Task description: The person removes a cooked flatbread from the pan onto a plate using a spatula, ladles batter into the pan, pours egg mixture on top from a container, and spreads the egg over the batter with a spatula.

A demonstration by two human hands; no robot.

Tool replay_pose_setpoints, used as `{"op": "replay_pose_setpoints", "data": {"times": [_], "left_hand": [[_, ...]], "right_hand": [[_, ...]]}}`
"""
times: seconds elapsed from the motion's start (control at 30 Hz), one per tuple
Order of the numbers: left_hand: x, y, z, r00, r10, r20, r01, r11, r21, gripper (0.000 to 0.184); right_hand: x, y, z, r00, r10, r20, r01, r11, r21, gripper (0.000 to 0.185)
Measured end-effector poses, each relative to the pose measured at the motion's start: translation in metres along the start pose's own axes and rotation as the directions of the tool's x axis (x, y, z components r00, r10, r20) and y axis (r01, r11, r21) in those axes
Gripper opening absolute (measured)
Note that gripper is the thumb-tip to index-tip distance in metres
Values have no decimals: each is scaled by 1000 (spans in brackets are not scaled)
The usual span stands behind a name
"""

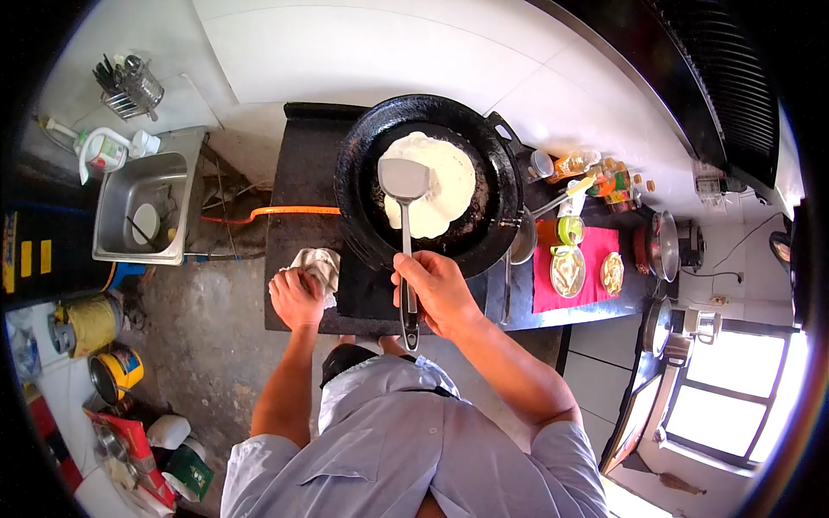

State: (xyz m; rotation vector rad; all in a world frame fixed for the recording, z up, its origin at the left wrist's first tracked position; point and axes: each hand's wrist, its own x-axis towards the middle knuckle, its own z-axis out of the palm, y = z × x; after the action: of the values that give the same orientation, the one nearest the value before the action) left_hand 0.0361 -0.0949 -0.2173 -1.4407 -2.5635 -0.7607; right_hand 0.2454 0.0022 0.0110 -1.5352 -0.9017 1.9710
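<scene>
"What did the black pan hold?"

"A pale pancake. Your right forearm slanted inward toward the pan, your right hand gripping a spatula, blade over the pancake. Your left hand bent over a cloth near-left of the pan; I couldn't tell whether it gripped."

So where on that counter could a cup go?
Left of the pan, the counter looks bare behind the orange hose; a smaller patch lies between that hose and the crumpled cloth under the left hand. Right of the pan is crowded with bottles and a loaded red mat.
</scene>
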Motion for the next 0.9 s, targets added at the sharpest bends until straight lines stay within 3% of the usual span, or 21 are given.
{"op": "replay_pose_setpoints", "data": {"times": [0.2,0.53,0.9], "left_hand": [[-1,-1,1,1000,8,-8,-8,1000,5,20],[-3,1,4,1000,-10,-6,10,999,36,18],[-5,6,3,1000,-21,-1,21,997,68,18]], "right_hand": [[-21,-9,-11,995,76,58,-68,990,-119,32],[-37,7,-63,985,98,143,-78,988,-136,30],[-41,-19,-148,944,184,274,-56,907,-417,29]]}}
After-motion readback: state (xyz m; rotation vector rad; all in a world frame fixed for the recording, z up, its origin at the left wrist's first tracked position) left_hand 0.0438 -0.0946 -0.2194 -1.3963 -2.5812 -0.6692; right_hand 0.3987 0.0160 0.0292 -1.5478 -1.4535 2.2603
